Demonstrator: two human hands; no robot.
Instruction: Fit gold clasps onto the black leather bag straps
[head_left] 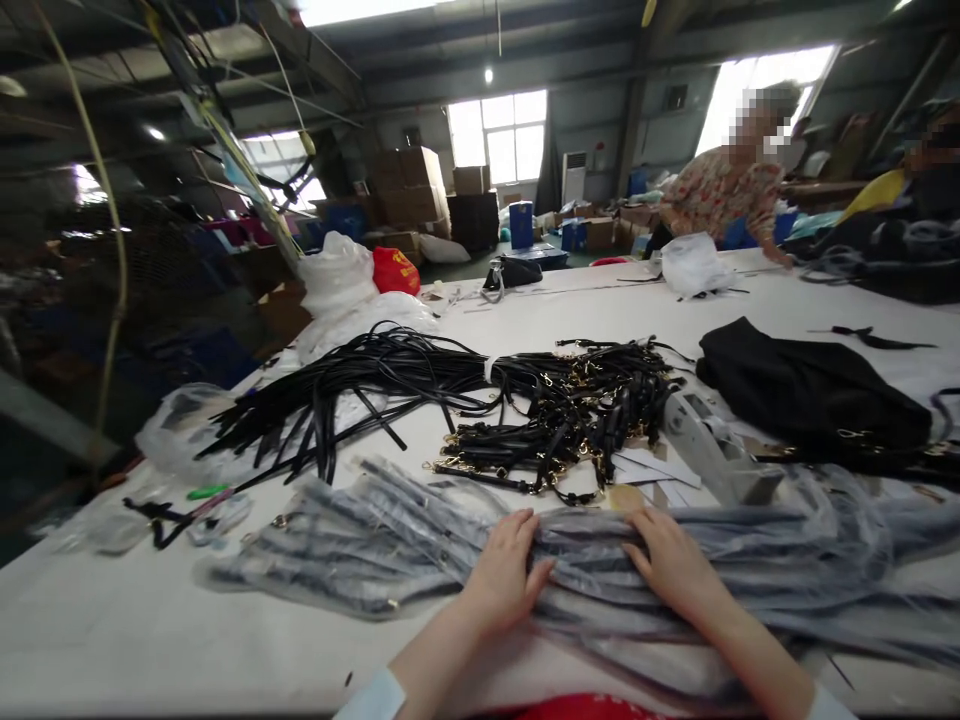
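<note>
Left grip (pixel 504 572) and right grip (pixel 671 560) rest loosely spread on plastic-wrapped straps (pixel 581 580) across the white surface (pixel 120 620). Beyond lie black straps (pixel 390 365); farther, yellow writing on a red bag (pixel 395 271) is unreadable. Stacked cartons (pixel 411 190) stand near a window (pixel 499 135).

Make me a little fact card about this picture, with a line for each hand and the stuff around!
Left hand: resting on the long plastic-wrapped bundle
Right hand: resting on the same bundle
Bundle's inside: long dark pieces, blurry through the plastic
Behind bundle: black straps with gold-coloured clips
Right of straps: black fabric item
Underneath: white table
Far side: another person in a patterned top
</note>
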